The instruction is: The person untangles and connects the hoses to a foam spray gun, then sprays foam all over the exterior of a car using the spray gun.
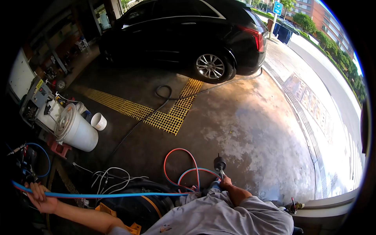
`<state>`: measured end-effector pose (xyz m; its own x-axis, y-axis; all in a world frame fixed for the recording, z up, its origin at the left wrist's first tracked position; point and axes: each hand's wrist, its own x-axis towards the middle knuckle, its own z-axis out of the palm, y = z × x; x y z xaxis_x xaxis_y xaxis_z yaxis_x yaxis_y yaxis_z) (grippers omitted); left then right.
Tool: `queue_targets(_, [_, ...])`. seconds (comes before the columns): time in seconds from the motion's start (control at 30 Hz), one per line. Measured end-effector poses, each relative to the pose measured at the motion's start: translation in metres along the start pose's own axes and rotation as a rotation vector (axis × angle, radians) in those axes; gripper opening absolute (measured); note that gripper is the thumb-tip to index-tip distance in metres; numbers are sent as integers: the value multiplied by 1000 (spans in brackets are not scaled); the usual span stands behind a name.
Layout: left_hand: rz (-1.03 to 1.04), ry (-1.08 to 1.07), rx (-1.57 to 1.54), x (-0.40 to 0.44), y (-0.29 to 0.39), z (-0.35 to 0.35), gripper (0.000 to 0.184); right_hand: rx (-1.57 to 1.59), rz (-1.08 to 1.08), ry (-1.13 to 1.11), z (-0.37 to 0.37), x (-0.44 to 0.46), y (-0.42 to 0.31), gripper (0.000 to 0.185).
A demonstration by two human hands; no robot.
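Blue and red, the hose [117,194] is drawn across the lap, its left end held in the left hand [41,197], whose fingers are curled closed around it. Beside it, a grey shirt [219,219] is worn, marked by a small dark stain near the hem. The tool [220,162] is held out over the floor [250,137] by the right hand [226,183]; the grip is closed around its lower end, and a dark round head on a metal neck is pointed away from the body. Red and light blue loops [165,160] are spread on the floor to the left of the tool. Farther left, a white cord [127,178] is left in loose coils. Beyond it, a white drum [80,131] is stood by a small white bucket [98,122], which is tipped to one side. Across the middle, yellow grating [178,117] is set into the floor in two meeting strips, and a black hose [137,124] is trailed over it, looped once, and run on toward the car. The black car [172,35] is parked side-on past the grating, its rear wheel [210,66] near one strip's far end. Outside, a blue sign [278,8] is mounted on a post, and trees [305,23] and a reddish building [333,19] are seen.
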<state>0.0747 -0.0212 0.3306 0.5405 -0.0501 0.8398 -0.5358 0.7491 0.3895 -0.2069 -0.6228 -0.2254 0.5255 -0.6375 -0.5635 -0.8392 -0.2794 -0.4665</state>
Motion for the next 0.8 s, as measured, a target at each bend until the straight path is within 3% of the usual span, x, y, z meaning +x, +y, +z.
queue_targets(0.3, [16,55,98,-4,8,1,21,-79,-59,-46,15,19,2,44])
queue_targets(0.4, [-11,-41,49,-2,2,3,22,-127,-21,-75,18,23,-2,43])
queue_targets(0.8, [4,-49,66,0,-1,8,22,-87,-53,-133,3,15,-5,49])
